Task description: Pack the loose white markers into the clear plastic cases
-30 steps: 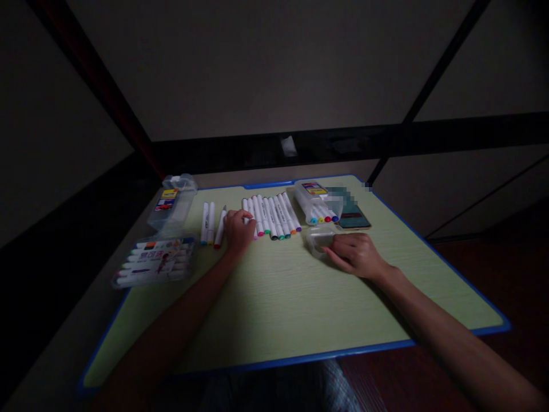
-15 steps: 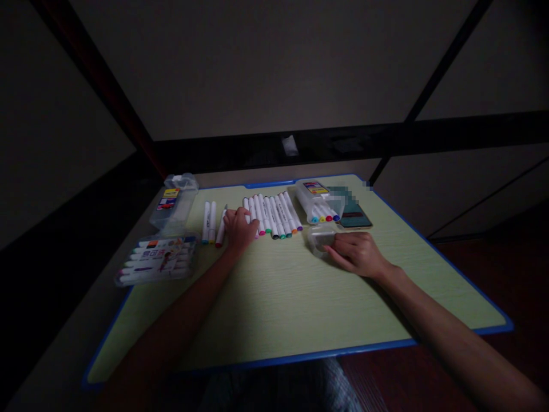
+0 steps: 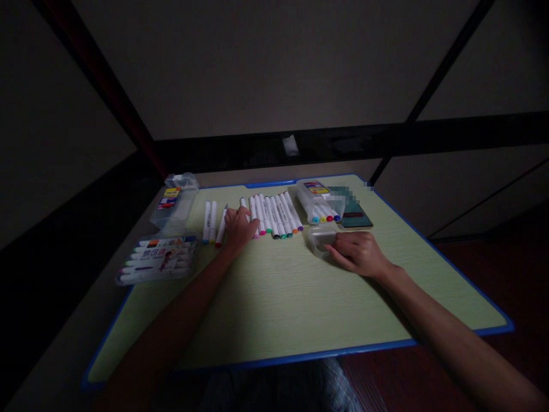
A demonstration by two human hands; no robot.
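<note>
A row of several white markers with coloured caps (image 3: 277, 216) lies at the far middle of the pale green table (image 3: 291, 303). My left hand (image 3: 238, 227) rests at the row's left end, fingers curled around one white marker (image 3: 245, 206). Three more markers (image 3: 213, 222) lie just left of that hand. My right hand (image 3: 359, 253) lies on the table, fingers pressed against a small clear plastic lid (image 3: 322, 238). Behind it a clear marker case (image 3: 317, 202) holds several markers with coloured ends facing me.
A phone (image 3: 355, 216) lies right of the clear case. At the left edge sit a packed marker set (image 3: 156, 260) and an empty clear case (image 3: 174, 201). The table has a blue rim (image 3: 300, 358); dark frame bars rise behind it.
My left hand has shifted slightly left with the marker at the row's end, which now stands apart from the row. My right hand has stayed on the lid.
</note>
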